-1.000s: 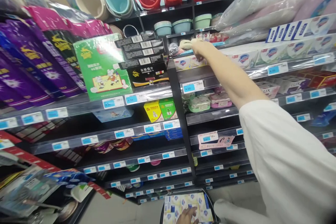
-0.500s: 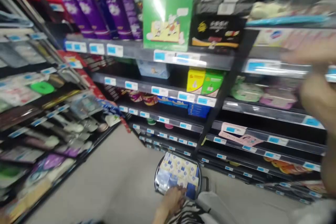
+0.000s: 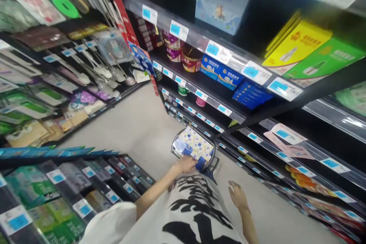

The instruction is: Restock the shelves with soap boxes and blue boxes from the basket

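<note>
My left hand point(image 3: 185, 164) lies at the near edge of a dark-rimmed basket point(image 3: 172, 143) down near the floor. Its fingers are curled, and what they grip is hidden beneath them. Filling the basket is a wrapped pack point(image 3: 197, 139) printed in white, yellow and blue. To the right, my right hand point(image 3: 237, 195) hangs beside my body with nothing in it, its fingers loosely apart. It is clear of both the basket and the shelves.
Shelves point(image 3: 228, 103) with price tags run along the front and right, holding yellow boxes point(image 3: 300, 44) and blue boxes point(image 3: 211, 66). Hanging utensils point(image 3: 94, 63) line the left rack. Another shelf unit point(image 3: 60, 183) stands close at lower left. Grey floor point(image 3: 137, 122) lies between.
The view has tilted down and come nearer the shelves. My right hand, raised and blurred before the right shelves earlier, is now lowered at my side. My left hand stays at the basket.
</note>
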{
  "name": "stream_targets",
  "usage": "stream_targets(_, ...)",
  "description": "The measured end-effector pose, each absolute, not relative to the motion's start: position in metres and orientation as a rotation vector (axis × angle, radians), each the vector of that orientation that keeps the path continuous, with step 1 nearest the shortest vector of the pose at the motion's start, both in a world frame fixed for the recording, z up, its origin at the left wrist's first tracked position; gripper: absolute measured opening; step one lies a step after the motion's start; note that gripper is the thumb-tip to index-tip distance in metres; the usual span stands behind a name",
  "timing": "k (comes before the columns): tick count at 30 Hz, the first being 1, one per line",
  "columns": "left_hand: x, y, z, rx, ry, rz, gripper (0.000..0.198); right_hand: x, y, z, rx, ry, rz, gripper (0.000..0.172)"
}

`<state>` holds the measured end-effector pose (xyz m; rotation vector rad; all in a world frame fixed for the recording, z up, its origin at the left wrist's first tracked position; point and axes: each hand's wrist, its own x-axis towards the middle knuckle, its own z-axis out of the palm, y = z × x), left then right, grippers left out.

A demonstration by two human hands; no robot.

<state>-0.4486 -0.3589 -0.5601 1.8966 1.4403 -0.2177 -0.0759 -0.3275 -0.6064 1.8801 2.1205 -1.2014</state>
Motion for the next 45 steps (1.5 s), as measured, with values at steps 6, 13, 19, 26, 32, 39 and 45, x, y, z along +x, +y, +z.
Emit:
stream_targets(6, -0.427, -0.344, -0.576, 1.866, 1.421, -0.278, 0.04, -0.068, -0.31, -0.639, 1.655, 2.093, -1.11, 0.04)
stream_targets(13, -0.416, -0.361, -0.601, 1.678, 1.504, -0.243, 0.044, -0.087, -0.283, -0.656, 1.475, 2.156, -1.12, 0.044)
stream_targets(19, -0.43, -0.393, -0.632, 1.362, 1.625, -0.292, 0.041, -0.091, -0.261, -0.66, 1.382, 2.201, -1.142, 0.041)
stream_targets(26, -0.432, -0.415, -0.691, 0.918, 1.749, -0.258, 0.05, -0.053, -0.234, -0.656, 1.362, 2.167, -1.177, 0.044)
stream_targets(32, -0.402, -0.418, -0.74, 0.613, 1.86, -0.142, 0.049, -0.009, -0.22, -0.658, 1.306, 2.073, -1.194, 0.049)
stream_targets(39, -0.332, -0.378, -0.801, 0.569, 2.003, 0.033, 0.073, 0.049, -0.206, -0.675, 1.322, 1.794, -1.306, 0.063)
stream_targets(45, -0.31, -0.35, -0.866, 0.576, 2.07, 0.06, 0.096, 0.098, -0.197, -0.692, 1.547, 1.547, -1.361, 0.071)
